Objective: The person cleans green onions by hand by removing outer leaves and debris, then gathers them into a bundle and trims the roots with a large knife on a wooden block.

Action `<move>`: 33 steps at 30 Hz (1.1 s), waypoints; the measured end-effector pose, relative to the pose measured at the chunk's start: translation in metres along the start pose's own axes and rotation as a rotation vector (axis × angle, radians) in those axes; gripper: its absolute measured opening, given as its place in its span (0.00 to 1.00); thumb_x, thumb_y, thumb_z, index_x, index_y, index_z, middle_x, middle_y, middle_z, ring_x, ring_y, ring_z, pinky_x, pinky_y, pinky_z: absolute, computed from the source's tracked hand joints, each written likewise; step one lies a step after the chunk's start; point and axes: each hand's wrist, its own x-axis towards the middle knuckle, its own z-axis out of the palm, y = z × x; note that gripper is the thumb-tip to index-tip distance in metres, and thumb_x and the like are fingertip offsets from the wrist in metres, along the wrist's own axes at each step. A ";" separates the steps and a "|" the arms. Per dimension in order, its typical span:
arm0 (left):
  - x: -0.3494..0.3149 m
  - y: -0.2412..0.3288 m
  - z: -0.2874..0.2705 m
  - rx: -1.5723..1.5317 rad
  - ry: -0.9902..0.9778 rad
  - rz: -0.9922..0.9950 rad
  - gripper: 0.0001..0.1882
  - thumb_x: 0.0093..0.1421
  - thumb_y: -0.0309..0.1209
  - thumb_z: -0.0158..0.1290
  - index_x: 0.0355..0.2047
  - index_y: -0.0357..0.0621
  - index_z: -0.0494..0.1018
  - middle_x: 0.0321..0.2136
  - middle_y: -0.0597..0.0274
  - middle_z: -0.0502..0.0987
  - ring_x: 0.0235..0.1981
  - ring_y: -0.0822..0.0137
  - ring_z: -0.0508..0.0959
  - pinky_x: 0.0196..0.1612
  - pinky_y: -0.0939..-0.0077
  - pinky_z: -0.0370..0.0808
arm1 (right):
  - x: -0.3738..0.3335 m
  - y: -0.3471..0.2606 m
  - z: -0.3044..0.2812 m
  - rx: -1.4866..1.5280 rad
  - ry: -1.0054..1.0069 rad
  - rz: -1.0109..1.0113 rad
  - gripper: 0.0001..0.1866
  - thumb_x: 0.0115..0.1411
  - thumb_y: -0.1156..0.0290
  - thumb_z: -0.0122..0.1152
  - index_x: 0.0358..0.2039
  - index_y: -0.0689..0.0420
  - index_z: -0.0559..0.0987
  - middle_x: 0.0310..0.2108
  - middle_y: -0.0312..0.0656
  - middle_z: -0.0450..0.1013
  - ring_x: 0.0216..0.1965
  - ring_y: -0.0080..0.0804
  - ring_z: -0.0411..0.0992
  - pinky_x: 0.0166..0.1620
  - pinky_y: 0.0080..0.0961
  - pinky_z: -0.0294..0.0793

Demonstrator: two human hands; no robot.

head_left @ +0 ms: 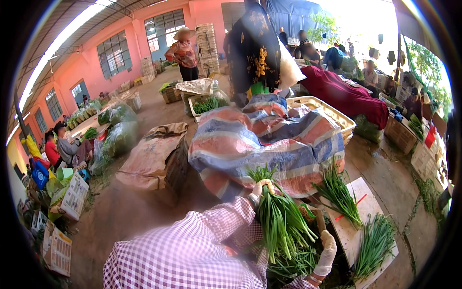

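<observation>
A pink-walled hall encloses the scene, its wall (pixel 204 14) standing beyond the floor on which I stand. In front of the worker spreads a red, white and blue striped sheet (pixel 269 149), crumpled on top; to its left sits a brown-covered crate (pixel 154 156). At the worker's right lies a pale board (pixel 348 240) bearing 2 bunches of long green leaves, 1 farther off (pixel 342 192) and 1 nearer (pixel 375 245). A held bunch (pixel 284 221) of similar greens hangs before the checkered sleeve (pixel 240 216), above loose greens (pixel 298 264). The left hand (pixel 260 190) is closed around its upper part. The right hand (pixel 326 257), pale-gloved, is beside the loose greens; whether it grips anything cannot be told.
</observation>
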 end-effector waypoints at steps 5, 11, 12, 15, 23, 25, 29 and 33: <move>-0.008 -0.002 0.043 0.183 -0.055 -0.071 0.14 0.58 0.37 0.50 0.18 0.46 0.67 0.15 0.63 0.69 0.17 0.67 0.70 0.25 0.71 0.70 | -0.003 0.015 0.008 -0.317 -0.187 0.020 0.25 0.62 0.64 0.59 0.55 0.67 0.71 0.54 0.53 0.70 0.56 0.39 0.69 0.60 0.30 0.64; -0.026 -0.022 0.086 0.329 -0.201 -0.153 0.13 0.60 0.38 0.49 0.21 0.48 0.68 0.17 0.66 0.70 0.17 0.69 0.72 0.25 0.71 0.74 | -0.002 0.030 0.037 -0.106 -0.464 0.169 0.37 0.60 0.64 0.62 0.63 0.70 0.59 0.59 0.52 0.65 0.60 0.37 0.64 0.60 0.26 0.61; -0.033 -0.023 0.091 0.299 -0.156 -0.198 0.14 0.60 0.38 0.49 0.20 0.47 0.69 0.17 0.65 0.71 0.17 0.69 0.72 0.25 0.71 0.74 | -0.006 0.016 0.044 -0.019 -0.522 0.201 0.38 0.60 0.63 0.63 0.64 0.69 0.57 0.58 0.50 0.66 0.58 0.34 0.64 0.60 0.25 0.62; -0.040 -0.030 0.100 0.465 -0.313 -0.131 0.16 0.62 0.42 0.50 0.22 0.45 0.69 0.17 0.63 0.72 0.17 0.69 0.73 0.24 0.74 0.73 | -0.009 -0.006 0.061 0.126 -0.616 0.180 0.42 0.57 0.64 0.67 0.65 0.68 0.55 0.56 0.46 0.66 0.54 0.28 0.65 0.57 0.22 0.64; -0.062 -0.055 0.152 0.619 -0.455 -0.022 0.15 0.61 0.39 0.51 0.23 0.40 0.71 0.16 0.61 0.73 0.17 0.71 0.73 0.23 0.78 0.70 | -0.011 -0.030 0.074 0.203 -0.470 0.072 0.50 0.44 0.75 0.77 0.63 0.66 0.55 0.53 0.42 0.66 0.50 0.30 0.68 0.52 0.24 0.71; -0.061 -0.066 0.157 0.638 -0.462 0.010 0.15 0.61 0.38 0.52 0.23 0.40 0.72 0.16 0.62 0.73 0.17 0.72 0.73 0.23 0.78 0.69 | -0.011 -0.031 0.077 0.319 -0.457 0.092 0.50 0.42 0.77 0.76 0.62 0.65 0.56 0.51 0.42 0.67 0.49 0.30 0.69 0.51 0.25 0.72; -0.073 -0.087 0.170 0.672 -0.352 -0.072 0.12 0.61 0.38 0.55 0.27 0.43 0.72 0.21 0.67 0.73 0.22 0.75 0.72 0.26 0.80 0.69 | -0.010 -0.026 0.084 0.263 -0.384 0.041 0.50 0.40 0.82 0.74 0.62 0.63 0.56 0.51 0.42 0.68 0.47 0.30 0.70 0.49 0.26 0.74; -0.082 -0.111 0.184 0.681 -0.374 -0.064 0.10 0.59 0.36 0.57 0.30 0.42 0.73 0.25 0.71 0.72 0.27 0.78 0.69 0.31 0.82 0.67 | -0.005 -0.014 0.089 0.408 -0.246 0.138 0.48 0.38 0.81 0.77 0.60 0.60 0.60 0.49 0.39 0.69 0.47 0.27 0.71 0.48 0.24 0.74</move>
